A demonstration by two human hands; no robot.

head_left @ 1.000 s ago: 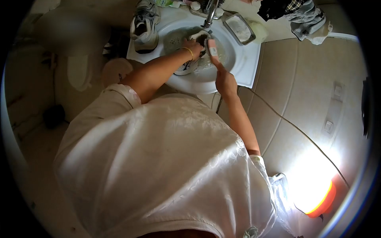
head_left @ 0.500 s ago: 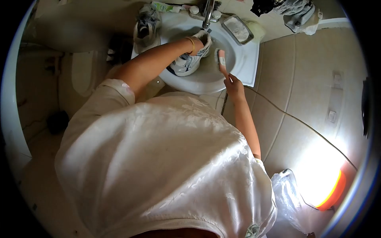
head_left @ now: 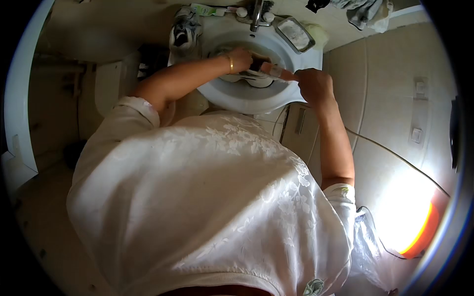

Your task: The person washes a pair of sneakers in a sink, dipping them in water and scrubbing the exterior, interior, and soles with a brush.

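A pale sneaker sits low in the white washbasin, its dark opening facing right. My left hand is closed on the sneaker's upper, though the fingertips are partly hidden. In my right hand is a scrub brush with a pinkish handle, gripped in a fist at the basin's right side. The brush head reaches the sneaker's opening; its bristles are hidden. Another sneaker rests on the basin's left ledge.
Behind the basin rises a metal faucet. A rectangular tray with white contents stands on the right ledge, a green-white tube at the back left. Low on the right are a bright orange-rimmed lamp, a clear plastic bag and a cord.
The sneaker has turned, its opening now facing right. My right hand has risen and moved right, bringing the brush from beside the sneaker to its opening. My left hand has shifted slightly.
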